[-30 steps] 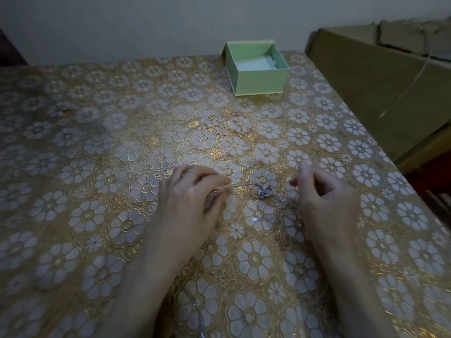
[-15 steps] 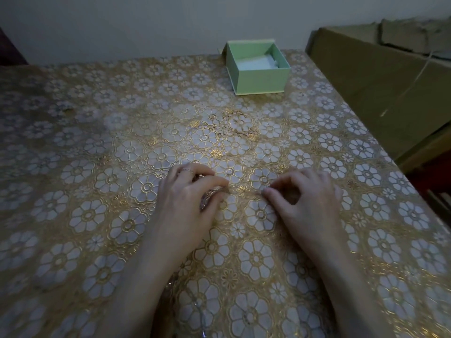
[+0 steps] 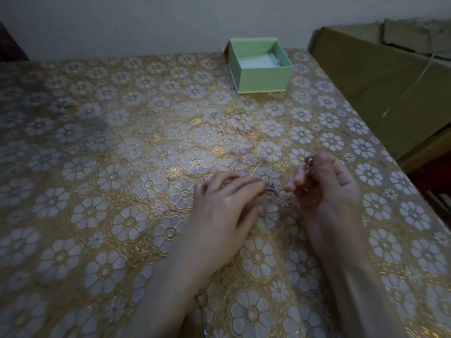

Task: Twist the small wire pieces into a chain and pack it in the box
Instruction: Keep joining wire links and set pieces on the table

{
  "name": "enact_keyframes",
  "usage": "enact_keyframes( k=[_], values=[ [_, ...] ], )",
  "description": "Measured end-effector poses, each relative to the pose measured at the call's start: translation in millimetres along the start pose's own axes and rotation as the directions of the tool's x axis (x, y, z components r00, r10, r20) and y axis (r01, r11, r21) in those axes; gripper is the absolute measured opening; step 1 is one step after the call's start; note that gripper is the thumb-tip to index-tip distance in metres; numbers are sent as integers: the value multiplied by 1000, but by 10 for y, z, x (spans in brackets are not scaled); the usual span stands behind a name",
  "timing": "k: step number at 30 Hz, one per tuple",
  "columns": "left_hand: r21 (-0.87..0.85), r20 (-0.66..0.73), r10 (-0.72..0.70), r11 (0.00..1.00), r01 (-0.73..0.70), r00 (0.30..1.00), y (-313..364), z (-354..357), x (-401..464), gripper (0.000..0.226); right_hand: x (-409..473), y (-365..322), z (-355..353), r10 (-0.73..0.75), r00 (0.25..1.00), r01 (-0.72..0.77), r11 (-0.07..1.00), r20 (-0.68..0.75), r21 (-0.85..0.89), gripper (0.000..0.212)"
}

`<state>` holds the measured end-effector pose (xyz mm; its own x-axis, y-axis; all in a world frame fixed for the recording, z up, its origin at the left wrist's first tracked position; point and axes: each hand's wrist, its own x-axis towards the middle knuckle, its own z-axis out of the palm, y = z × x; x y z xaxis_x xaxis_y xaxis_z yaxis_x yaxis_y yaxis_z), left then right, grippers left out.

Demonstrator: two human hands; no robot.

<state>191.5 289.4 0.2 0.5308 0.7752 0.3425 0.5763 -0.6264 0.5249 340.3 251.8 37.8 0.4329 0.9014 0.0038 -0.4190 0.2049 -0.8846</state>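
Two hands meet at lower centre of a gold floral surface (image 3: 122,147): the left hand (image 3: 219,208) pinches small wire pieces (image 3: 271,187), the right hand (image 3: 327,191) curls around another piece. An open green box (image 3: 264,76) sits upper centre.

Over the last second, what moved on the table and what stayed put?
The right hand reached in to the small wire pieces, palm down, then turned palm up and lifted a little, something small and shiny now pinched at its fingertips. The left hand kept its place beside the pieces. The green box did not move and is open.
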Motion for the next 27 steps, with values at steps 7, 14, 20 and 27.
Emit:
enact_keyframes(
  k=[7,14,20,27],
  values=[
    [139,-59,-58,988,66,997,-83,-123,-4,33,8,-12,-40,-62,993,31,956,-97,-291,17],
    [17,-33,-134,991,134,990,-159,-401,10,38,-29,257,-11,-91,948,313,437,305,-843,16],
    [46,8,-226,973,225,974,-148,-720,11,4,-50,274,41,-103,925,381,254,367,-889,13],
    [226,94,-156,965,132,983,-177,-933,75,35,-45,270,32,-75,928,373,215,365,-903,13]
  ],
)
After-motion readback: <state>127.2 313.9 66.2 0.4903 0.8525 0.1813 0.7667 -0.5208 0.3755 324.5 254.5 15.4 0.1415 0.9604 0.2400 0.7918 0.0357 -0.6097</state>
